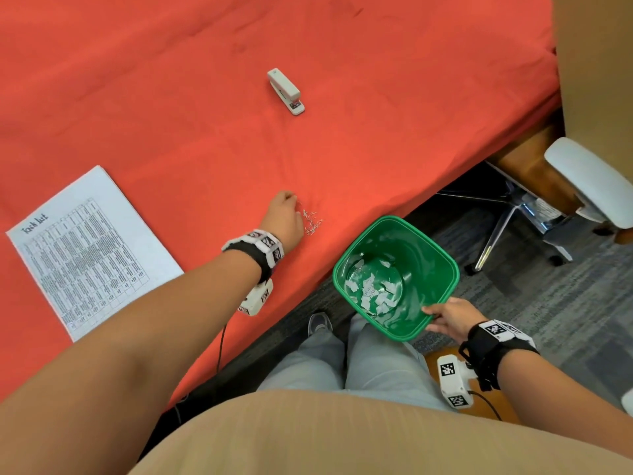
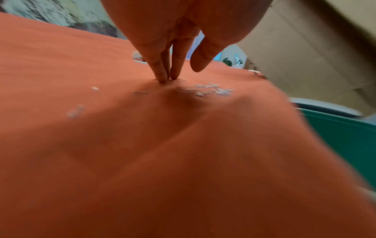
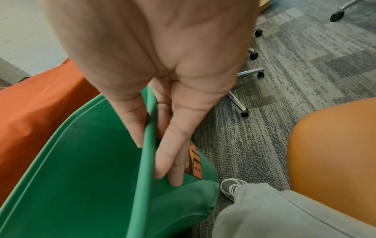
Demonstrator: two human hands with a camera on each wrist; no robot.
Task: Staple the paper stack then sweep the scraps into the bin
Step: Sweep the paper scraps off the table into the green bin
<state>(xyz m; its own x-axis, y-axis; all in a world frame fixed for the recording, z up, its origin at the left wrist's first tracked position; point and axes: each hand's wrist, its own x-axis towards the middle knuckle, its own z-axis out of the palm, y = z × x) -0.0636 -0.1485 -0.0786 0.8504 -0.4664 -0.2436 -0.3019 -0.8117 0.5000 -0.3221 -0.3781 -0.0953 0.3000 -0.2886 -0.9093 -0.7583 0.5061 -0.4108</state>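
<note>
Scraps [image 1: 312,221] — just beside fingers [image 2: 160,70]

Bright even light; left wrist view blurred, wide-angle edge warp.

Both forearms are bare, no sleeves. Each wrist wears a black strap [image 1: 486,347] topped with a white band printed in black-and-white square markers. A white camera block [image 1: 454,380] hangs under the right wrist, markers on its faces, a black cable trailing off. There's a tan shirt, light grey trousers [image 1: 346,361] and a grey sneaker [image 1: 319,323].
</note>
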